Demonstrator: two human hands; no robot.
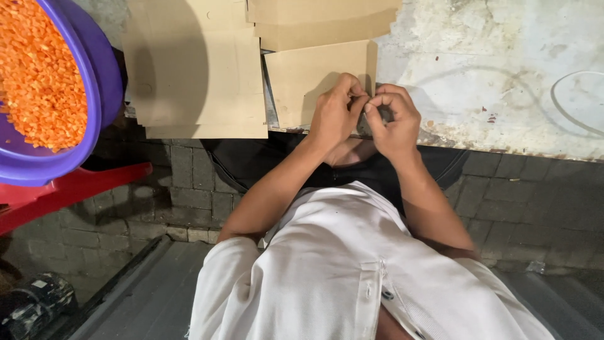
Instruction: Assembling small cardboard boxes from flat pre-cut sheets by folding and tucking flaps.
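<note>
Three pieces of brown cardboard lie on the worn white table [503, 75]: a large sheet [195, 69] at the left, a folded piece [321, 22] at the top, and a smaller cardboard piece [308, 79] right under the hands. One purple basin [94, 82] sits at the left edge of the view, filled with small orange grains [38, 75], and it rests on one red stool [69, 189]. One dark bundle [31, 308] lies on the ground at the lower left.

Both hands meet at the near edge of the table, touching each other. The left hand [333, 113] is curled, its fingertips [357, 94] pinched together on something small and dark. The right hand [393, 119] is also curled tight, thumb and forefinger pinching the same small dark thing [371, 119] from the other side. What that thing is cannot be made out; it is mostly hidden between the fingers, just beside the right edge of the smaller cardboard piece.
</note>
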